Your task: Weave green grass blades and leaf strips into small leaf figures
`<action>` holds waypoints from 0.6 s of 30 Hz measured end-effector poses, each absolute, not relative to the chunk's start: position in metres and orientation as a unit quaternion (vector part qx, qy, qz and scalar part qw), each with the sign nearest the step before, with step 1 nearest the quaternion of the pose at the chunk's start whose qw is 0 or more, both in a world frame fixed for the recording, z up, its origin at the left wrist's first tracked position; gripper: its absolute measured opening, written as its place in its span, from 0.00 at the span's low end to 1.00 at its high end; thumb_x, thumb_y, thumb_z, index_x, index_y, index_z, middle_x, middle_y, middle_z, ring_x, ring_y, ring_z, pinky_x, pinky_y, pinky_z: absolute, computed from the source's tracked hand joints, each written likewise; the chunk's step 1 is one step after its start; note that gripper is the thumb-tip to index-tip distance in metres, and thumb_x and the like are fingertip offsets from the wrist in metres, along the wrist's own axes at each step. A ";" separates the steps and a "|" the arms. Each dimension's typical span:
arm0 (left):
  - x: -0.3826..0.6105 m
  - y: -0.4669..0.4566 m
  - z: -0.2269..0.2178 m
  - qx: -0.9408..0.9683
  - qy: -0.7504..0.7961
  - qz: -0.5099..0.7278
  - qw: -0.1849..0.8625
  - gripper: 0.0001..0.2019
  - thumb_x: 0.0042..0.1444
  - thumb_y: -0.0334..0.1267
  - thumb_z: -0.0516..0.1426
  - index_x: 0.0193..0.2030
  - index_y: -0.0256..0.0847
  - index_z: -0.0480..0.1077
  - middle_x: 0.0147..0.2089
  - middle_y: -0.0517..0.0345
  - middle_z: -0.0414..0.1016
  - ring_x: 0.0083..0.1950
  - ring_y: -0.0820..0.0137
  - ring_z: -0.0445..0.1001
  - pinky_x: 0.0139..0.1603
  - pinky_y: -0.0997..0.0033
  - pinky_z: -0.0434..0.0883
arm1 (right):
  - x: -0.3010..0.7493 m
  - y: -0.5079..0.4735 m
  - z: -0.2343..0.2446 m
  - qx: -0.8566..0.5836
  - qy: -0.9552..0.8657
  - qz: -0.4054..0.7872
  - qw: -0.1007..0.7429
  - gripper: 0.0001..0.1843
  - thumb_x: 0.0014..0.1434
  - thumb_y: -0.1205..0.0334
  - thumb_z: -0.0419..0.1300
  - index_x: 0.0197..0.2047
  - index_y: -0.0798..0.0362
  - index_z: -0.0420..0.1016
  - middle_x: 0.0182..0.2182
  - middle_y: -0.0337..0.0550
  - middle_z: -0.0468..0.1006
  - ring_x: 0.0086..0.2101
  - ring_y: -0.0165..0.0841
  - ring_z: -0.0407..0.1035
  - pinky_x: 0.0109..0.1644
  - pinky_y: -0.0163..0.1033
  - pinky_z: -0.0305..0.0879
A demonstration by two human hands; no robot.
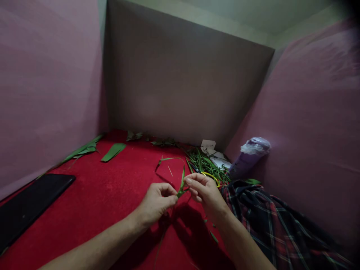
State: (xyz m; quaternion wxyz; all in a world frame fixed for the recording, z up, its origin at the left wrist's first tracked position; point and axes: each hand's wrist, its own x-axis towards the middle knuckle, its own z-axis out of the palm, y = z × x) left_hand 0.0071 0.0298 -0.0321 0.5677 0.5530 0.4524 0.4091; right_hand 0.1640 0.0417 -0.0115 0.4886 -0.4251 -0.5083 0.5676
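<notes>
A thin green leaf strip [181, 183] rises from between my two hands and loops back over the red cloth [112, 195]. My left hand [156, 202] pinches the strip's lower end with thumb and fingers closed. My right hand [204, 189] pinches the same strip just to the right, fingers curled. Both hands hover low over the cloth, almost touching each other.
A pile of green leaf strips [208, 165] with yellow-handled scissors [210, 176] lies behind my right hand. Loose leaves [114, 151] lie at the back left. A black flat object [28, 206] sits left. A purple bottle [249, 155], white paper [209, 146] and plaid cloth [267, 217] are right.
</notes>
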 end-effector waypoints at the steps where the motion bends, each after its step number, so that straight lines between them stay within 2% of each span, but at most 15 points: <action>1: 0.007 0.030 -0.032 0.553 0.453 0.404 0.571 0.04 0.41 0.34 0.55 0.23 0.35 0.66 0.17 0.66 0.64 0.14 0.81 0.59 0.15 0.80 0.58 | 0.165 0.042 -0.011 -0.418 -0.498 0.586 0.483 0.12 0.47 0.58 0.63 0.28 0.58 0.69 0.15 0.31 0.59 0.15 0.19 0.46 0.16 0.26 0.38; 7: 0.007 0.029 -0.029 0.547 0.435 0.388 0.601 0.03 0.40 0.33 0.55 0.22 0.35 0.65 0.17 0.64 0.65 0.14 0.82 0.58 0.16 0.80 0.57 | 0.170 0.042 -0.010 -0.348 -0.480 0.689 0.418 0.13 0.49 0.58 0.62 0.25 0.58 0.66 0.13 0.31 0.59 0.13 0.18 0.43 0.14 0.26 0.33; 13: 0.006 0.028 -0.026 0.543 0.427 0.386 0.612 0.04 0.40 0.33 0.56 0.22 0.35 0.65 0.18 0.63 0.67 0.15 0.81 0.59 0.16 0.80 0.57 | 0.168 0.041 -0.009 -0.335 -0.452 0.701 0.439 0.14 0.46 0.58 0.65 0.26 0.57 0.65 0.20 0.35 0.66 0.15 0.17 0.47 0.14 0.25 0.34; 18: 0.007 0.027 -0.027 0.540 0.421 0.385 0.619 0.04 0.40 0.34 0.56 0.22 0.35 0.65 0.19 0.62 0.68 0.16 0.81 0.59 0.17 0.79 0.58 | 0.164 0.039 -0.010 -0.331 -0.437 0.704 0.451 0.13 0.45 0.59 0.65 0.24 0.57 0.65 0.18 0.34 0.64 0.15 0.18 0.47 0.14 0.25 0.33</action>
